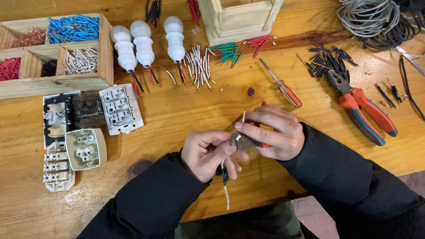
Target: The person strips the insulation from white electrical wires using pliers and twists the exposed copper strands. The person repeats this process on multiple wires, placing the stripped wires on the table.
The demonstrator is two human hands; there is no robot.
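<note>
A thin white wire (226, 194) hangs near the front edge of the desk (186, 110), at the middle, its lower end twisted like a fine cord and its upper end poking out as a short pale tip above the fingers. The left hand (208, 152) has its grip closed around this wire, thumb and fingers pinching it just beside the tool. The right hand (272, 132) has its grip wrapped shut around a small cutter (243, 140) with dull grey metal jaws and orange handles, the jaws meeting the wire. Both sleeves are black cloth.

At the far left stands a wooden tray (105, 48) with compartments of blue, red and white wire bits and copper strands. Near it lie white plastic switch parts (120, 108), ribbed and boxy. Further right, three smooth white lamp holders (144, 44) lie side by side with short leads. Loose white, green and red wire pieces (199, 66) are scattered beyond. An orange-handled screwdriver (283, 86) lies far from the hands; red-handled pliers (361, 108) rest at the right among black wire bits. A grey cable coil (367, 17) sits in the far right corner.
</note>
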